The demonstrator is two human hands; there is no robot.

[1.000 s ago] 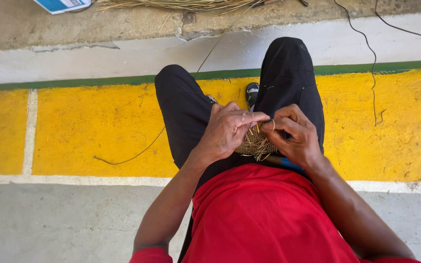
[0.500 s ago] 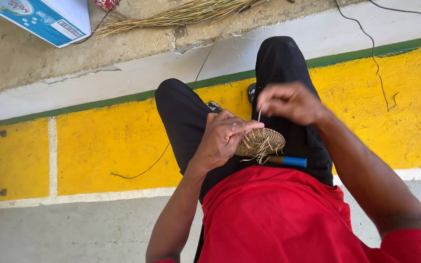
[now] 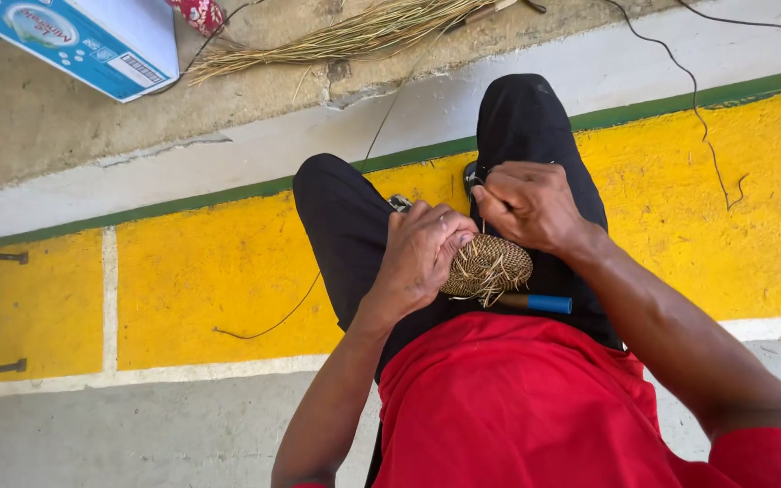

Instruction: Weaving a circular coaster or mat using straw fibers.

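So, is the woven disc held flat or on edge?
Roughly flat: the disc lies face up on the lap, left hand gripping its rim.

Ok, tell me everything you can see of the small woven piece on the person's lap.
The woven piece is a small, rounded, dome-like disc of tan straw-like fibre, coiled tightly, with loose pale strand ends sticking out on its near side. It rests on the lap against the black trousers. The left hand grips its left edge, covering part of it. The right hand is just above it, pinching what looks like a thin strand. A blue-handled tool lies right beside its near edge.
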